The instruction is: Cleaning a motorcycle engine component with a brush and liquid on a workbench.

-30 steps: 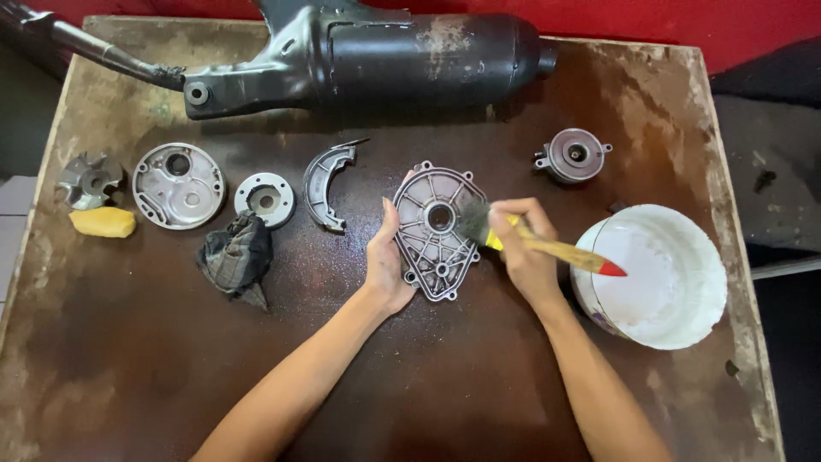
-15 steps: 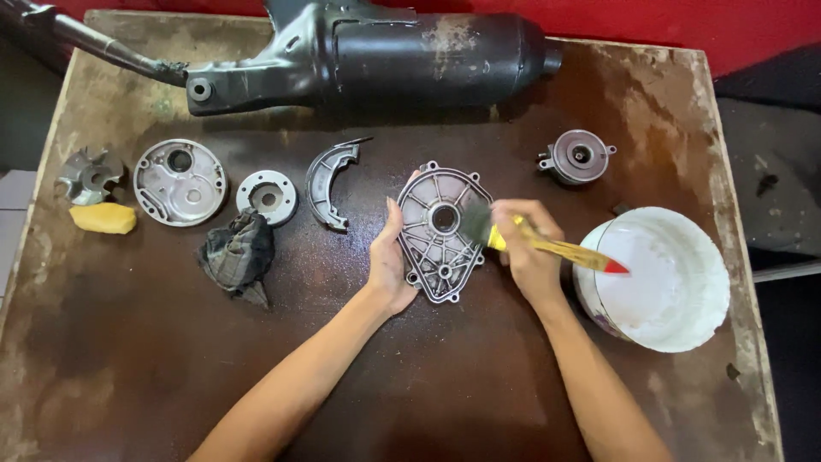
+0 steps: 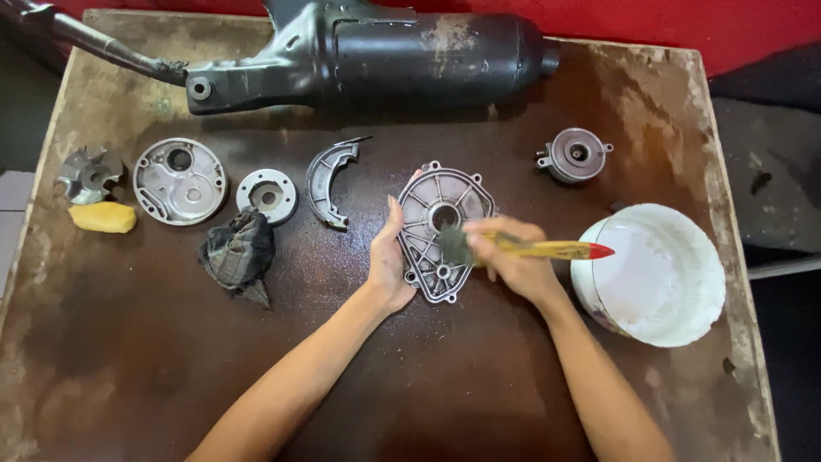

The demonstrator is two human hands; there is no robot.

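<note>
bare brown table (image 3: 154, 359) lies open along the near edge, below and to either side of both forearms. the left hand (image 3: 389, 261) and right hand (image 3: 513, 261) flank the cover (image 3: 440, 227); the brush (image 3: 530, 250) bridges the narrow gap to the white bucket (image 3: 658, 274), blocking the right. a rag (image 3: 238, 252), ring (image 3: 267, 195), brake shoe (image 3: 329, 181) and round plate (image 3: 180, 180) crowd the left. the black exhaust (image 3: 385, 51) walls off the far edge.
</note>
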